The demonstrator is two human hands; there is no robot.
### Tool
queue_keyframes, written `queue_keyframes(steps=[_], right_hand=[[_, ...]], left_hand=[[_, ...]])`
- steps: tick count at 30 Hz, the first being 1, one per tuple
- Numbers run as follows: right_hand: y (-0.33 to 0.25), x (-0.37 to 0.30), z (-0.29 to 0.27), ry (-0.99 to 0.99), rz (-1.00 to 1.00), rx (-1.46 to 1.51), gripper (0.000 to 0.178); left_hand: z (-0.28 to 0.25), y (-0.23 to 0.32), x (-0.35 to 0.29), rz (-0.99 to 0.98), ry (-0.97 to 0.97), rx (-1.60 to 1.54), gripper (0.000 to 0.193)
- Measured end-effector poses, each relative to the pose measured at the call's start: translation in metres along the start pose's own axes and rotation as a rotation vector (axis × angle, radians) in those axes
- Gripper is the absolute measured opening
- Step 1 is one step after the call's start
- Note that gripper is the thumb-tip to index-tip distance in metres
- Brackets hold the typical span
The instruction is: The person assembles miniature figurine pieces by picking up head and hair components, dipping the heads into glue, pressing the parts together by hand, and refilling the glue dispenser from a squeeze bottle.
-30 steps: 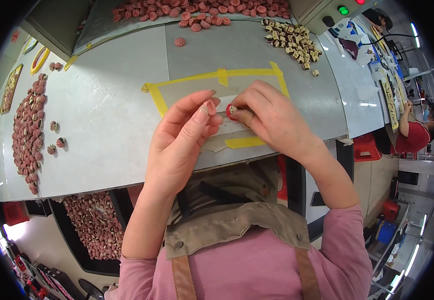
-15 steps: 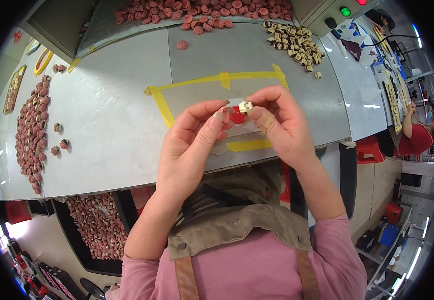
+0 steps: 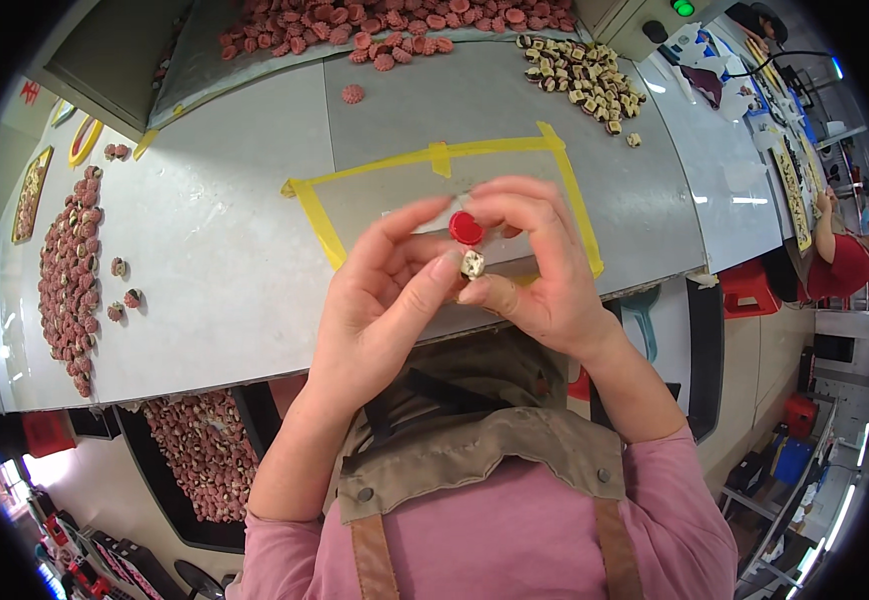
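Observation:
Both my hands meet over the taped area of the bench. Between the thumb tips sits a small cream-white block with dark patches [image 3: 472, 264]. My left hand [image 3: 380, 295] is closed, its thumb pressed against the block's left side. My right hand [image 3: 545, 270] is closed too, its thumb just below the block and its fingers curved over the far side. No pink shell shows between the fingers now; they may hide it. Just beyond the block, a round red cap [image 3: 466, 228] shows between the hands.
Yellow tape [image 3: 580, 215] frames the work area. Pink bumpy shells [image 3: 395, 20] are heaped at the back, cream-and-dark blocks [image 3: 590, 85] at the back right. Filled pink pieces [image 3: 72, 275] lie at left. A black tray [image 3: 145, 470] of similar pieces sits below the bench edge. Another person [image 3: 845, 260] works far right.
The cream block has come down and left from my right fingertips to between both thumbs. The pink shell in my left fingertips has gone from sight. My hands have closed together.

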State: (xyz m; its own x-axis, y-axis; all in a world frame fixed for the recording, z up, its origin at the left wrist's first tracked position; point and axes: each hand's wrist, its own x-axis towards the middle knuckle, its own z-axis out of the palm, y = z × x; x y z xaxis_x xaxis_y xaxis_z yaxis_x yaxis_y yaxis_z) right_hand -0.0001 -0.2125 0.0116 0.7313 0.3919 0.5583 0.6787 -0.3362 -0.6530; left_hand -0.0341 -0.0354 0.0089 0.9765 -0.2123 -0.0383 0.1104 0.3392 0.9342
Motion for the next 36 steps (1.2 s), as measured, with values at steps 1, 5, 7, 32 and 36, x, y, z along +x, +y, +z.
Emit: queue_keyframes(steps=[1, 5, 7, 32, 36], right_hand=[[-0.001, 0.0, 0.0, -0.009, 0.047, 0.084, 0.031], [0.013, -0.006, -0.003, -0.172, 0.001, 0.101, 0.03], [0.015, -0.006, -0.001, -0.122, -0.042, 0.049, 0.026], [0.113, 0.009, -0.124, 0.073, 0.181, -0.737, 0.018], [0.111, 0.01, -0.12, 0.073, 0.123, -0.809, 0.014]], left_hand=[[0.0, 0.001, 0.0, -0.004, -0.009, -0.015, 0.042], [0.004, -0.002, 0.0, -0.004, -0.004, -0.06, 0.058], [0.01, -0.009, -0.001, 0.065, 0.0, -0.015, 0.06], [-0.11, 0.056, 0.045, 0.458, 0.374, 1.626, 0.03], [-0.059, 0.054, 0.094, 0.352, 0.226, 1.184, 0.028]])
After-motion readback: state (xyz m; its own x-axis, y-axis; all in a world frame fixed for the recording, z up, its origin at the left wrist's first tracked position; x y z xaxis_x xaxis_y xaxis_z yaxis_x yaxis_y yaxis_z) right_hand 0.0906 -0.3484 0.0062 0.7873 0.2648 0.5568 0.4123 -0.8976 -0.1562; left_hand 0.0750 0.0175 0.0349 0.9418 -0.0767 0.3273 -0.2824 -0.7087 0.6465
